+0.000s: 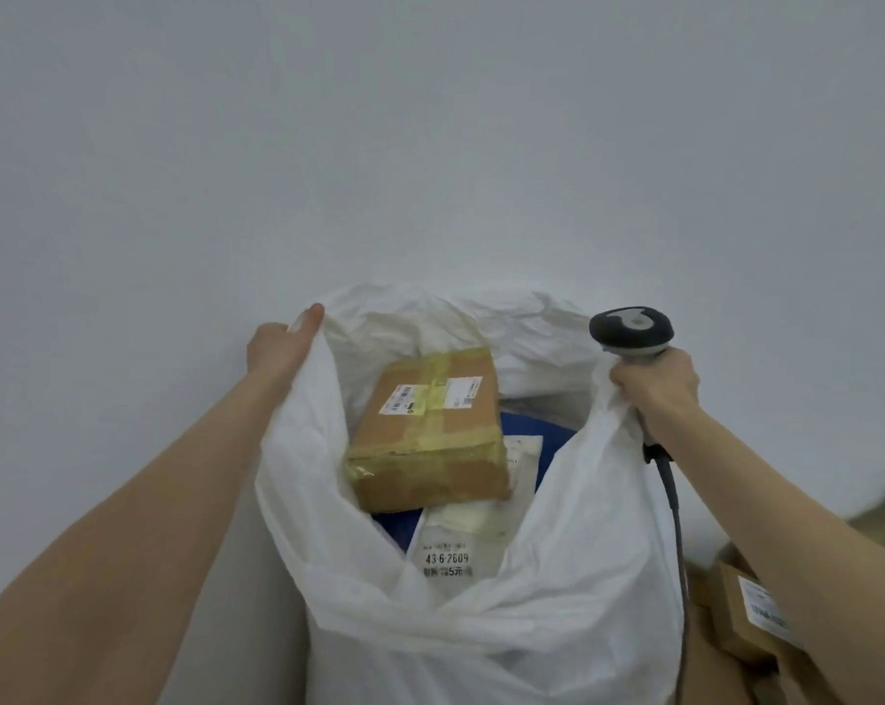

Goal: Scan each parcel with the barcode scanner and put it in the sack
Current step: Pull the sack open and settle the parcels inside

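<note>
Two bare forearms reach forward from the bottom corners of the view. One left hand grips the far left rim of the sack, thumb laid along the edge and the fingers hidden behind the plastic. One right hand is curled round the handle of one barcode scanner and pinches the sack's right rim against it in the same grasp. The scanner's dark grey head points up and away, above the rim, and its dark cable hangs down outside the sack's right wall.

One sack, of thin, crumpled white plastic, stands with its mouth pulled wide between the two hands. Three parcels show inside. One cardboard box, brown, bound with yellowish tape and bearing white labels on top, lies tilted on the others near the far left of the opening. Under it lies one blue parcel, mostly covered. One white mailer lies nearer the front rim, its label printed "43-6-2609".

Open space remains inside the mouth to the right of the box, up to the right rim. Behind the sack stands a plain pale wall, close to the far rim. At least two brown cartons lie outside at the lower right, just beside the sack; one carries a white label.
</note>
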A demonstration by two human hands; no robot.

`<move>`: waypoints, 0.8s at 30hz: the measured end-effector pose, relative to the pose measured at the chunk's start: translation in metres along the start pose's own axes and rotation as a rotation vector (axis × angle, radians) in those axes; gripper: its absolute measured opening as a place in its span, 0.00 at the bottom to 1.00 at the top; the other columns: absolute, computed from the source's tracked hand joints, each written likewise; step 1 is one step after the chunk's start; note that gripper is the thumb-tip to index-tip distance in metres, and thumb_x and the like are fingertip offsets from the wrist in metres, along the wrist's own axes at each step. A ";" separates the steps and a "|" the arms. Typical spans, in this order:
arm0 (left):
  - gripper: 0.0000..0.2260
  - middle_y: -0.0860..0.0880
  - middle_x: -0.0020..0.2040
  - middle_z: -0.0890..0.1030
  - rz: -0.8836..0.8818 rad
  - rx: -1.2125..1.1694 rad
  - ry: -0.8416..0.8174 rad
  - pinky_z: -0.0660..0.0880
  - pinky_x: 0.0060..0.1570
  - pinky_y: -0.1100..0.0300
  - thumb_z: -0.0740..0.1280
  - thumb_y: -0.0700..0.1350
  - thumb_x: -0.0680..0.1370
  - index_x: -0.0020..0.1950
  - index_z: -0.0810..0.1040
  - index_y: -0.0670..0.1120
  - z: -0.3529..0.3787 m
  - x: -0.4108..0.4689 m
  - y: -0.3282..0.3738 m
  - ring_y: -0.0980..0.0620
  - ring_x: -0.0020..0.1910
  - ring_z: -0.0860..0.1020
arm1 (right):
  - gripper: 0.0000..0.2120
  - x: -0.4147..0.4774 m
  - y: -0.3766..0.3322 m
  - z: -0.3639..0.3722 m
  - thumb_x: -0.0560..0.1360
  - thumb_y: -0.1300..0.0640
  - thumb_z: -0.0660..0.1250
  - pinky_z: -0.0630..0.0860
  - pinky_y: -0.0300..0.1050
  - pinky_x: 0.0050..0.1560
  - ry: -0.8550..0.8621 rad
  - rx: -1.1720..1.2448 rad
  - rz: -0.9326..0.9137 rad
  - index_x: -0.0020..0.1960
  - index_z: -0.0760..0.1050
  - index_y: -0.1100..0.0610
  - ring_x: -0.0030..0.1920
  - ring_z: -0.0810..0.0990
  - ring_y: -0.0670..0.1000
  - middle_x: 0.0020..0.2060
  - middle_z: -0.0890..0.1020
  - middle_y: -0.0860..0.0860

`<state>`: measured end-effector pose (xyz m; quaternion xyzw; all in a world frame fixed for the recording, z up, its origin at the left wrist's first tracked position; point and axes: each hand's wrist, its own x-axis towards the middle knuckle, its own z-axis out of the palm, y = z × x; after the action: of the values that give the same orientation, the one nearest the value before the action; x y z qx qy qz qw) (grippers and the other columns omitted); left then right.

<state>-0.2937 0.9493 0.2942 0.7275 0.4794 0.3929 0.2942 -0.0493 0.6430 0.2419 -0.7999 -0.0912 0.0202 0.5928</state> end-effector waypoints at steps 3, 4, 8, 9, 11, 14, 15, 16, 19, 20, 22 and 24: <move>0.25 0.39 0.41 0.78 -0.052 -0.075 -0.015 0.72 0.41 0.50 0.65 0.61 0.77 0.38 0.74 0.38 -0.003 -0.001 -0.002 0.41 0.45 0.79 | 0.05 -0.006 -0.004 0.004 0.70 0.65 0.66 0.76 0.50 0.43 0.014 0.029 0.014 0.45 0.74 0.61 0.40 0.77 0.59 0.38 0.78 0.57; 0.24 0.36 0.49 0.80 -0.053 -0.139 0.028 0.75 0.47 0.47 0.67 0.58 0.77 0.45 0.76 0.34 -0.008 0.004 0.006 0.39 0.51 0.79 | 0.04 -0.006 -0.013 0.005 0.70 0.65 0.65 0.76 0.50 0.44 0.028 0.033 0.002 0.44 0.73 0.60 0.40 0.77 0.58 0.37 0.77 0.56; 0.22 0.33 0.54 0.80 0.057 -0.272 0.195 0.78 0.49 0.45 0.69 0.53 0.76 0.57 0.79 0.34 -0.041 0.036 0.056 0.40 0.52 0.81 | 0.04 0.006 -0.074 -0.002 0.68 0.65 0.64 0.73 0.44 0.38 0.094 0.161 -0.142 0.39 0.72 0.58 0.37 0.75 0.55 0.32 0.74 0.51; 0.18 0.35 0.44 0.81 0.075 -0.315 0.240 0.77 0.43 0.48 0.69 0.53 0.76 0.47 0.81 0.36 -0.047 0.042 0.062 0.42 0.42 0.81 | 0.05 0.009 -0.084 -0.004 0.68 0.65 0.64 0.72 0.43 0.36 0.108 0.228 -0.174 0.41 0.73 0.58 0.35 0.74 0.53 0.32 0.74 0.50; 0.19 0.44 0.28 0.71 0.054 -0.368 0.305 0.69 0.35 0.54 0.69 0.52 0.76 0.29 0.72 0.45 -0.046 0.047 0.057 0.51 0.26 0.71 | 0.07 0.009 -0.086 -0.002 0.67 0.66 0.63 0.69 0.40 0.33 0.129 0.273 -0.207 0.43 0.74 0.57 0.32 0.72 0.50 0.31 0.73 0.49; 0.21 0.48 0.26 0.66 0.024 -0.317 0.291 0.66 0.31 0.57 0.69 0.52 0.76 0.27 0.67 0.46 -0.029 0.045 0.034 0.57 0.19 0.67 | 0.06 0.002 -0.066 0.009 0.69 0.66 0.63 0.66 0.39 0.30 0.101 0.153 -0.175 0.42 0.72 0.57 0.31 0.70 0.49 0.31 0.72 0.49; 0.21 0.48 0.26 0.66 0.035 -0.301 0.295 0.66 0.31 0.58 0.68 0.52 0.77 0.28 0.68 0.44 -0.026 0.045 0.031 0.57 0.21 0.68 | 0.06 0.001 -0.062 0.010 0.69 0.66 0.63 0.66 0.39 0.30 0.094 0.150 -0.159 0.43 0.71 0.57 0.31 0.70 0.49 0.31 0.72 0.49; 0.19 0.49 0.26 0.66 0.043 -0.297 0.314 0.67 0.31 0.58 0.68 0.51 0.77 0.30 0.69 0.44 -0.027 0.048 0.034 0.55 0.25 0.69 | 0.06 0.003 -0.064 0.009 0.69 0.66 0.63 0.66 0.39 0.30 0.096 0.158 -0.158 0.43 0.72 0.57 0.31 0.70 0.49 0.31 0.73 0.50; 0.18 0.51 0.25 0.66 0.093 -0.326 0.393 0.66 0.31 0.59 0.68 0.51 0.76 0.30 0.70 0.44 -0.038 0.060 0.054 0.56 0.26 0.64 | 0.07 0.016 -0.087 -0.001 0.68 0.66 0.63 0.67 0.39 0.30 0.139 0.213 -0.210 0.38 0.71 0.55 0.31 0.71 0.48 0.31 0.73 0.49; 0.19 0.50 0.25 0.67 0.106 -0.333 0.409 0.67 0.33 0.57 0.68 0.51 0.76 0.29 0.71 0.44 -0.039 0.062 0.057 0.56 0.27 0.65 | 0.08 0.018 -0.091 -0.003 0.68 0.66 0.63 0.67 0.40 0.30 0.142 0.235 -0.223 0.37 0.69 0.54 0.30 0.70 0.48 0.30 0.72 0.48; 0.19 0.43 0.29 0.75 0.120 -0.289 0.411 0.71 0.37 0.51 0.68 0.51 0.76 0.35 0.78 0.37 -0.035 0.060 0.052 0.53 0.32 0.71 | 0.08 0.016 -0.085 -0.002 0.68 0.66 0.63 0.66 0.40 0.29 0.130 0.229 -0.222 0.38 0.69 0.54 0.30 0.69 0.48 0.30 0.71 0.48; 0.19 0.33 0.41 0.81 0.115 -0.185 0.381 0.71 0.39 0.51 0.67 0.50 0.77 0.43 0.81 0.33 -0.025 0.054 0.036 0.50 0.37 0.76 | 0.06 0.011 -0.067 0.002 0.69 0.66 0.63 0.65 0.39 0.29 0.109 0.165 -0.181 0.42 0.71 0.57 0.30 0.69 0.48 0.31 0.71 0.49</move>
<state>-0.2855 0.9878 0.3520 0.6363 0.4461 0.5815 0.2409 -0.0466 0.6653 0.3060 -0.7367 -0.1287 -0.0696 0.6602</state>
